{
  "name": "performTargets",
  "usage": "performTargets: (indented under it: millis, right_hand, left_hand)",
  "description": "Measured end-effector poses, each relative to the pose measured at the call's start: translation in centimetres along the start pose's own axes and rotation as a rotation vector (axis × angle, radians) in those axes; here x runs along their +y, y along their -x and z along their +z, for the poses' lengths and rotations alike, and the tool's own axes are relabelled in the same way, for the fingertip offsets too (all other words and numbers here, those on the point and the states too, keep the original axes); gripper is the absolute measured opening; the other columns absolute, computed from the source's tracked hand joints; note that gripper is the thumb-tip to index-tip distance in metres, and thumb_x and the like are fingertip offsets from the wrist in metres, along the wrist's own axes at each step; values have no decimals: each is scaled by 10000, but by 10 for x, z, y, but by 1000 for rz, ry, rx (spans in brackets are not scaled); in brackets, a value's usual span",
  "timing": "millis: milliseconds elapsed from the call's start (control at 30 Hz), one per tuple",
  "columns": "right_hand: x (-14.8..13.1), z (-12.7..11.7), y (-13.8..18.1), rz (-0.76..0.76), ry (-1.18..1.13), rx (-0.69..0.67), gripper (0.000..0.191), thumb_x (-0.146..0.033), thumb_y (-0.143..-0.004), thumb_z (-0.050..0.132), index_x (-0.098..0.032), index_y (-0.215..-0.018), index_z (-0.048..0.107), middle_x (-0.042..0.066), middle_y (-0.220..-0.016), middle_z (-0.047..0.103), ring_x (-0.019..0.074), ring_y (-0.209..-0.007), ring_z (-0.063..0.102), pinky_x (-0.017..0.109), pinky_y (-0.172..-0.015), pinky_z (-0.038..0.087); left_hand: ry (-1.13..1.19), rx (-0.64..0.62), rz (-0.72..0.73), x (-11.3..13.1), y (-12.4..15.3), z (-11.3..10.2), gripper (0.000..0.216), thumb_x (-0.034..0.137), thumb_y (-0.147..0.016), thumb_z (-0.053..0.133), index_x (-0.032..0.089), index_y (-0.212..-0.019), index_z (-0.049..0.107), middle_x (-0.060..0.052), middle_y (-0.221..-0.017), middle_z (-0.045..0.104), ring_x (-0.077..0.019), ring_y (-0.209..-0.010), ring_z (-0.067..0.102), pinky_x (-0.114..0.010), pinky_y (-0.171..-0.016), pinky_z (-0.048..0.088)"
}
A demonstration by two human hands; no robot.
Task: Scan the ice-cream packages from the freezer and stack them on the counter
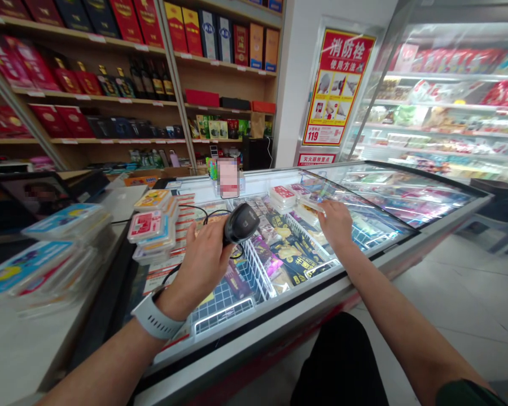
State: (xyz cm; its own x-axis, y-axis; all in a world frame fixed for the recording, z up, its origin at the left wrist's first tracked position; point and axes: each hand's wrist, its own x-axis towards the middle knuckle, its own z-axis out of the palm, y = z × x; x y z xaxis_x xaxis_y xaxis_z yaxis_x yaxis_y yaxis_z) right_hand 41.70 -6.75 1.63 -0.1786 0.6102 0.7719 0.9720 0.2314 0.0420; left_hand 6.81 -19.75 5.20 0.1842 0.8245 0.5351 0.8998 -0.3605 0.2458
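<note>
My left hand is closed round the grip of a black handheld barcode scanner, held above the open chest freezer with its cable trailing left. A grey watch sits on that wrist. My right hand reaches into the freezer and pinches a flat clear-wrapped packet by its near end. Below both hands lie white wire baskets filled with dark, purple and yellow frozen packets.
Stacks of flat packaged goods stand on the freezer's left side, and more packets lie on the counter at left. The sliding glass lid covers the freezer's right half. Shelves of boxes and bottles stand behind; a refrigerated display at right.
</note>
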Motion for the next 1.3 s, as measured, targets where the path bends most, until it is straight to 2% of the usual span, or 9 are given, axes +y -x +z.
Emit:
performTargets:
  millis: [133,233,433,767,1100,1300]
  right_hand:
    - [-1,1,2,19,35,-64,250,-173,-847,526,-163,-1050,672,115,-1040,689,293,-994,548,412,-863,417]
    - [-1,1,4,2,27,-74,264,-188,-835,533,-165,-1048,686,118,-1067,686,296,-990,545,418,-847,404]
    - [-4,3,7,24,13,-66,289,-185,-843,490,-159,-1020,716,125,-1137,677,304,-1030,546,429,-849,401]
    - [-10,-2,6,20,-29,4,314,-250,-905,469,-152,-1122,674,127,-1185,664,296,-1076,555,440,-930,417]
    - [-21,3,3,-175,-155,80,346,-294,-940,464,-150,-1214,619,134,-1232,653,273,-1172,562,440,-1041,402]
    - [-66,2,-12,-369,-311,-10,372,-302,-951,463,-158,-1275,577,138,-1292,624,270,-1231,535,457,-1069,404]
  left_hand:
    - [7,2,-3,1,0,-2,476,233,-911,447,146,-1377,405,-146,-1328,587,-303,-1244,523,-579,-1136,199]
    - [6,17,-6,2,-1,-2,460,239,-908,440,144,-1357,427,-158,-1294,606,-310,-1230,534,-584,-1133,207]
    - [19,13,-15,4,-1,-4,473,230,-895,450,150,-1360,427,-155,-1292,608,-315,-1226,539,-591,-1134,205]
    - [23,23,-25,2,-1,-4,469,216,-893,478,166,-1357,425,-138,-1312,595,-298,-1242,523,-568,-1146,193]
    - [52,66,-32,8,2,-11,511,189,-891,498,145,-1385,376,-144,-1441,487,-265,-1354,408,-537,-1156,190]
    - [86,78,-32,12,3,-18,509,189,-893,497,148,-1386,374,-139,-1444,484,-261,-1363,398,-533,-1162,174]
